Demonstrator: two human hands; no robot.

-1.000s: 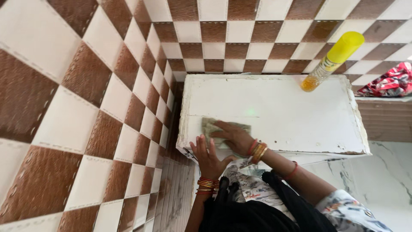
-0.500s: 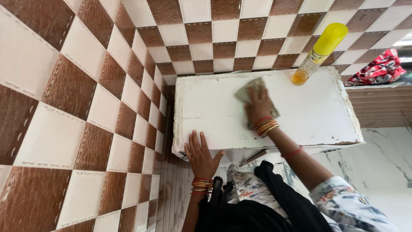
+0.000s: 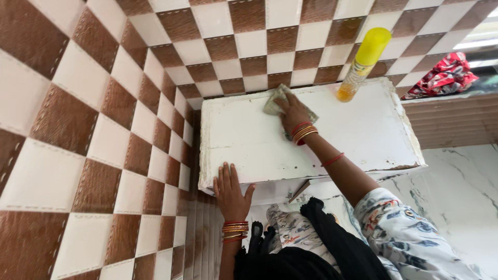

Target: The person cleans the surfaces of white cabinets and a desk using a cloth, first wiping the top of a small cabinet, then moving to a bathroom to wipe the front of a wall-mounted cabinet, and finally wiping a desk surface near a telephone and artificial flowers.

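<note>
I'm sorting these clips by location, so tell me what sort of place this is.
Probably a tiled room in a home, perhaps a kitchen or wash area. Brown-and-white checkered wall tiles surround a worn white shelf; the right hand presses a cloth on it near a yellow-capped bottle.

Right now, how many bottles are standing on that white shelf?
1. A yellow-capped bottle stands at the white shelf's far right corner, against the tiled wall, apart from the right hand pressing a cloth. None seem hidden.
</note>
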